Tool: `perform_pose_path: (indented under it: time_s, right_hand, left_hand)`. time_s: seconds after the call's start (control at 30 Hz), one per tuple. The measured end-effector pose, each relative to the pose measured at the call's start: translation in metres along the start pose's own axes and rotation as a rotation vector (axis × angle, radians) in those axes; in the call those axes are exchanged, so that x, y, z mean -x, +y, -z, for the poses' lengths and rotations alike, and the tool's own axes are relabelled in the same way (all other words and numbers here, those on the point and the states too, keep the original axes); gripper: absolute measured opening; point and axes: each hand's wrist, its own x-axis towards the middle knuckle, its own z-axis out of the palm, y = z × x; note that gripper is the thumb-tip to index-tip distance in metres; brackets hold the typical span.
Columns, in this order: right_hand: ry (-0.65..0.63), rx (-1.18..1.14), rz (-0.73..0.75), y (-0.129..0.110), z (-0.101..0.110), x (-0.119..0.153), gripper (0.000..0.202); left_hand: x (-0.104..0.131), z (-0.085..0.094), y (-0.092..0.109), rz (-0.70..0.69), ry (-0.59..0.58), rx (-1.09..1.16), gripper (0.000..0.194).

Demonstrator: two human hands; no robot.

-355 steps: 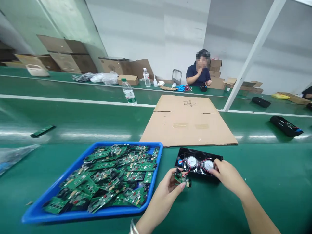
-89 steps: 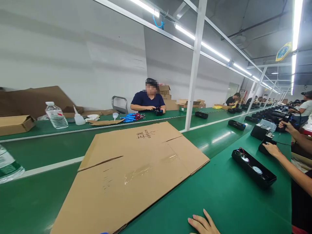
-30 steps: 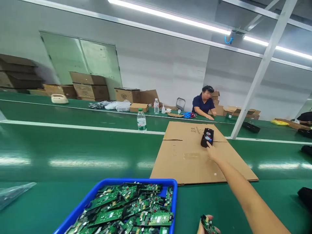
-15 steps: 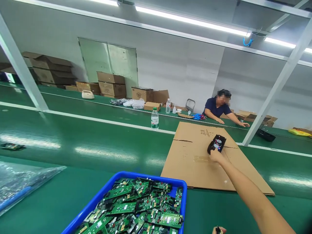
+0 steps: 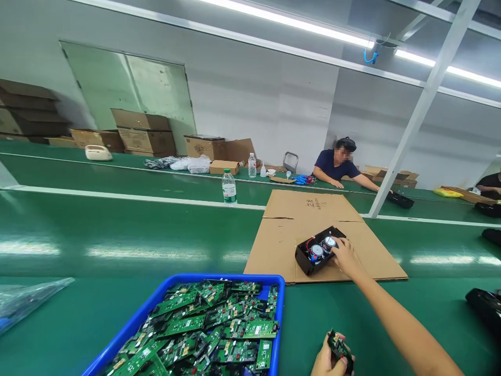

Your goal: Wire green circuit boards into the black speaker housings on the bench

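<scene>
Nearest on my head feed, at the bottom edge, is the left hand [image 5: 327, 361], fingers and thumb closed around a green circuit board [image 5: 337, 345]. I'd judge the board light and stiff but fragile, with small components that dislike pressure; the long edges are where I'd want the fingertips. It sits right in the grasp, apart from everything else.

Just left of that hand is the blue plastic tray [image 5: 281, 308], heaped with loose circuit boards [image 5: 183, 325] lying across one another at all angles. Their corners and pins probably snag, so I'd lift any of them singly by an edge.

Farther out, ahead of the left hand and a little to its left, the black speaker housing [image 5: 303, 262] lies slantwise over the flattened cardboard sheet [image 5: 274, 245]. I can't tell whether its underside rests there or floats just above. The right hand [image 5: 347, 257] is touching it, fingers curled over the right side beside one of the two speaker drivers [image 5: 317, 252]. I expect a rigid shell, moderately heavy from the magnets, its smooth plastic perhaps slippery. The side walls look the safest hold for me, clear of the thin red wires [image 5: 309, 243].

Beyond the cardboard, a co-worker [image 5: 335, 166] reaches toward another black housing [image 5: 401, 200].
</scene>
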Motion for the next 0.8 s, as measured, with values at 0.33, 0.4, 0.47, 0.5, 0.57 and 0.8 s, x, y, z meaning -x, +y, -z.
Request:
perform_pose_path:
  time_s: [0.33, 0.4, 0.47, 0.5, 0.57, 0.8]
  right_hand:
    - [0.081, -0.081, 0.213, -0.028, 0.024, 0.11, 0.008]
    - [0.066, -0.098, 0.203, -0.031, 0.02, 0.133, 0.009]
    - [0.047, -0.109, 0.192, -0.033, 0.016, 0.148, 0.009]
    - [0.041, -0.12, 0.182, -0.034, 0.017, 0.152, 0.01]
    - [0.062, -0.189, 0.138, -0.037, 0.023, 0.152, 0.013]
    - [-0.01, -0.931, -0.086, -0.068, 0.057, 0.11, 0.023]
  left_hand:
    - [0.01, -0.006, 0.014, -0.056, -0.093, -0.418, 0.037]
    - [0.019, -0.01, 0.02, -0.126, -0.167, -0.551, 0.036]
    - [0.028, -0.015, 0.023, -0.143, -0.269, -0.614, 0.036]
    - [0.033, -0.019, 0.024, -0.125, -0.318, -0.588, 0.036]
    - [0.042, -0.027, 0.03, -0.061, -0.377, -0.428, 0.042]
    - [0.073, -0.054, 0.152, 0.068, -0.252, -0.294, 0.043]
